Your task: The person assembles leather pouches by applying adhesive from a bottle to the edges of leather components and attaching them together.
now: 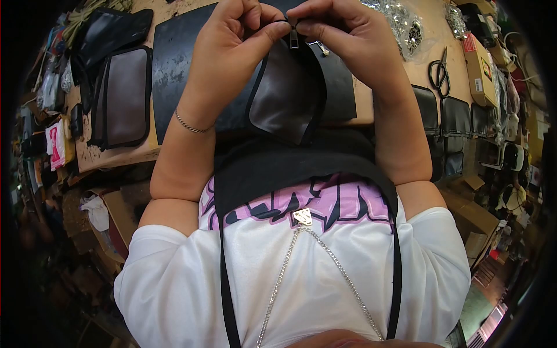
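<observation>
Both hands meet at the top centre, over a black mat. My left hand pinches the black zipper edge of a dark brown leather piece, thumb against forefinger. Just to its right, my right hand pinches the same edge, fingers closed. Between the two thumbs a metal zipper pull hangs down. The leather piece droops below the hands toward the black apron. Another small metal zipper slider lies on the mat beneath my right hand.
Stacked brown leather pieces with black edging lie at the left, a black bag-like piece behind them. On the right are black scissors, a plastic bag of metal parts, black pouches and a cardboard box.
</observation>
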`<state>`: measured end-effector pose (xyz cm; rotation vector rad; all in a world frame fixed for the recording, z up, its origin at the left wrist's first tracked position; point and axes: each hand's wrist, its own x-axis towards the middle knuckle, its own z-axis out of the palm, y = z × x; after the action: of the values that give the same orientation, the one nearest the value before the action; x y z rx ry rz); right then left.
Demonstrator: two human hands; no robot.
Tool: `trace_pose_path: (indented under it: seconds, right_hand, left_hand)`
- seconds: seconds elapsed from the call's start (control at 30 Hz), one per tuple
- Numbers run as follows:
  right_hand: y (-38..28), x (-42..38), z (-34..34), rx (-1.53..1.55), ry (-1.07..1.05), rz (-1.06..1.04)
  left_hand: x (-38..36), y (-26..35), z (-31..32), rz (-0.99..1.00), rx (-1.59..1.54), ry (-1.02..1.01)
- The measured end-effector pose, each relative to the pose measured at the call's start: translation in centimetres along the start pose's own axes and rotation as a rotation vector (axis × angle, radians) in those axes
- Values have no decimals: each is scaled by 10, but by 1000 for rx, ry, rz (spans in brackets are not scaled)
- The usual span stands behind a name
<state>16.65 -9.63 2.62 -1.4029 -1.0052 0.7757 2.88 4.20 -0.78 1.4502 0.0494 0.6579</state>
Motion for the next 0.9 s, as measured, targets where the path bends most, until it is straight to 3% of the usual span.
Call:
trace_pose_path:
  seconds: [0.13,0.33,0.53,0.63,0.73,0.83,0.9]
  right_hand:
    - [6,0,-2,4,-4,-17]
    - [-15,-9,7,-266,94,-81]
    - [-7,-10,11,-598,175,-392]
    - [-16,-12,16,-607,187,-206]
    - [18,-4,12,111,191,-18]
    - [28,-3,-4,-27,182,-103]
    - [28,-5,-8,34,168,-76]
  left_hand:
    - [0,-1,1,-46,-102,34]
    - [0,-3,4,-32,-137,55]
    - [-3,-4,6,-10,-75,104]
    - [-2,-14,8,9,-54,146]
    - [6,-8,19,-50,-121,162]
    - [8,-20,4,46,-38,-14]
    - [6,-18,7,26,31,16]
